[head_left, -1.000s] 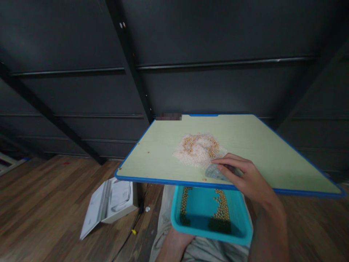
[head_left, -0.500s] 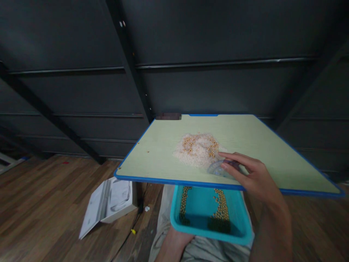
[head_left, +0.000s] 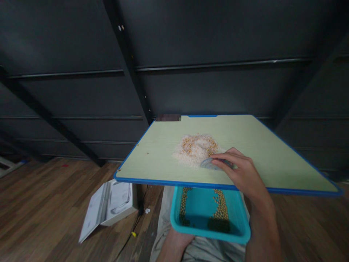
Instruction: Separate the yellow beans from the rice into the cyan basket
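Note:
My right hand (head_left: 240,167) pinches a clear, curved plastic piece (head_left: 208,163) between thumb and fingers. The piece touches the near right edge of a heap of white grains (head_left: 191,156), which has yellow beans (head_left: 187,145) mixed in. The heap lies on a pale green table (head_left: 163,171) with a blue rim. Below the table edge, a turquoise tray (head_left: 211,234) rests over my lap, with rows of beans along its left and right sides. My left hand (head_left: 181,238) is under the tray's near left corner, its fingers hidden.
An open white box (head_left: 120,214) sits on the wooden floor to the left, beside a black cable with a yellow tag (head_left: 133,234). A dark panelled wall (head_left: 218,87) rises behind the table. Few loose bits lie on the table's left side.
My right hand has moved left with the plastic piece, which now sits closer against the heap. My left hand and the tray have hardly moved.

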Demonstrator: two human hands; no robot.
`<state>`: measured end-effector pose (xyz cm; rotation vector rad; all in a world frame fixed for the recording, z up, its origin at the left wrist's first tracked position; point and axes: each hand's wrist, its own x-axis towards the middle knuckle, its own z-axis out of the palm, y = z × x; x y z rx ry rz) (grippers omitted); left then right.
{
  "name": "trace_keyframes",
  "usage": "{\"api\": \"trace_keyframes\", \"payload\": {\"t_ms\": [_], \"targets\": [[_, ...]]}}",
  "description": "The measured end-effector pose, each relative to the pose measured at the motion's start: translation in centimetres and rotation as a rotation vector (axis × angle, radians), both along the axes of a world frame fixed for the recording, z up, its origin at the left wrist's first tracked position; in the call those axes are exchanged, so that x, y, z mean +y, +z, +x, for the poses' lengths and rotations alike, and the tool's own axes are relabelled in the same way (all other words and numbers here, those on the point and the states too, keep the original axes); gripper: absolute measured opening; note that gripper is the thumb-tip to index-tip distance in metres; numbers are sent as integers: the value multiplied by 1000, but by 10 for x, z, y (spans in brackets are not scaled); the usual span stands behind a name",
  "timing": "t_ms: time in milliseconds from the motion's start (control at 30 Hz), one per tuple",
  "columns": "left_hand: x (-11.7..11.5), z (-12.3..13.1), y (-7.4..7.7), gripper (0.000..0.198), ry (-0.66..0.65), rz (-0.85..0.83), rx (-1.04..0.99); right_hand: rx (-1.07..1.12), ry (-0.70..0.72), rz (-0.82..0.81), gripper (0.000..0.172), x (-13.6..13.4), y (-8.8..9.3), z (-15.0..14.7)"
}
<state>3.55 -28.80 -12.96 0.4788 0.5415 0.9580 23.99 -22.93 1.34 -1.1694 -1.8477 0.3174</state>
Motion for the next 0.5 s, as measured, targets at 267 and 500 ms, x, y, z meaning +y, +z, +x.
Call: {"api": "trace_keyframes", "payload": {"t_ms": [267,500], "targets": [[0,1,-1,19,15,-27,14,183,-192,101,28,-3,1,4],[0,1,-3,20,18,-53,20,504,-193,26,57,1,-6,9]]}}
